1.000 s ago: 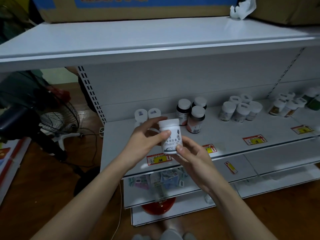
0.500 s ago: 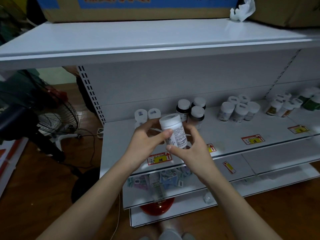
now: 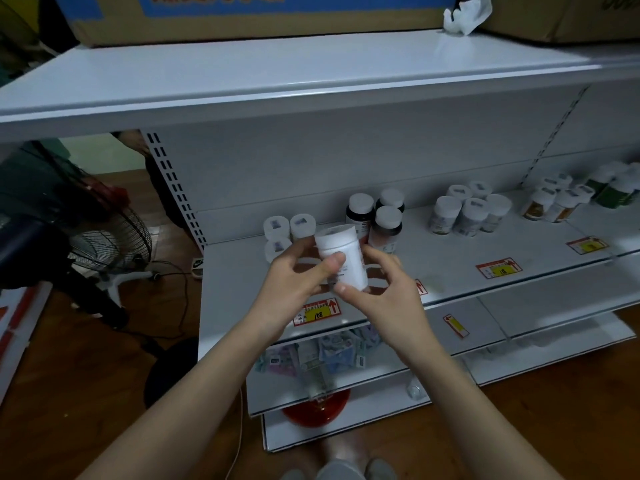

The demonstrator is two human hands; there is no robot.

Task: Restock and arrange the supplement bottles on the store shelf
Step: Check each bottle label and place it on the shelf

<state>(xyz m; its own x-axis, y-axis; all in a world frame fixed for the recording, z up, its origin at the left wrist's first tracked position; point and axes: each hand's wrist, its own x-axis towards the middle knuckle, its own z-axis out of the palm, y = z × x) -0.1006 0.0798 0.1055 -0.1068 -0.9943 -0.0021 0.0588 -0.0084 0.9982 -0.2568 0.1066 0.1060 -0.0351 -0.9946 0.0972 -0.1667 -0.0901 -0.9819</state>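
head view: both hands hold the white bottle (image 3: pixel 341 261) just above the shelf (image 3: pixel 450 271); left hand (image 3: pixel 298 282) and right hand (image 3: pixel 384 292) fingers curl round it. since a second ago its label has turned away, suggesting placement beside the white bottles (image 3: pixel 289 232) comes next.

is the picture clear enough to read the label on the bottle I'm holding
Head view: no, the white bottle is soft with motion blur, its print unreadable; light is dim, the wide lens bows the shelf; both the left hand and right hand grip it.
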